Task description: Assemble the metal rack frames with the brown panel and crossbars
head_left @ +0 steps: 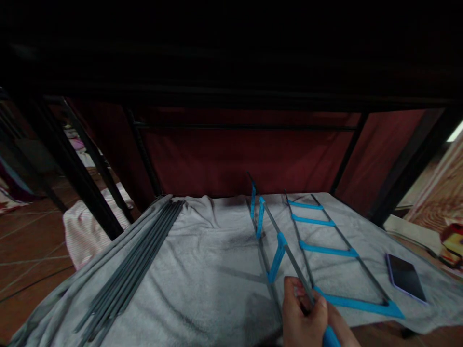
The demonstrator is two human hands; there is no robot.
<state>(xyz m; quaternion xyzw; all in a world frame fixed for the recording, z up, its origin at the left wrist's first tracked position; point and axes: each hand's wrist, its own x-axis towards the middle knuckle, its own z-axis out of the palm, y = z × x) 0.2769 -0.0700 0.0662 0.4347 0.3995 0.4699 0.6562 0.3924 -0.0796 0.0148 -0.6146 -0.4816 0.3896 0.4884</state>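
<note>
My left hand [302, 315] is closed around the near end of a grey rod [296, 267]. Behind it shows part of my right hand [342, 327], mostly hidden, its fingers apparently at the same rod. The rod belongs to a ladder-like frame standing on its edge, with blue crosspieces [277, 259] joining it to a lower rod on the cloth. Close to my hands, a blue end piece [331, 337] pokes out at the bottom edge. To the right, a second frame of grey rods and blue crosspieces [329, 249] lies flat.
Several loose grey rods [135, 265] lie bundled at the left of the grey cloth [195, 270]. A phone [405, 277] rests near the right edge. Dark metal posts [75, 164] and a low dark overhang [231, 58] surround the surface, with red fabric [246, 159] behind.
</note>
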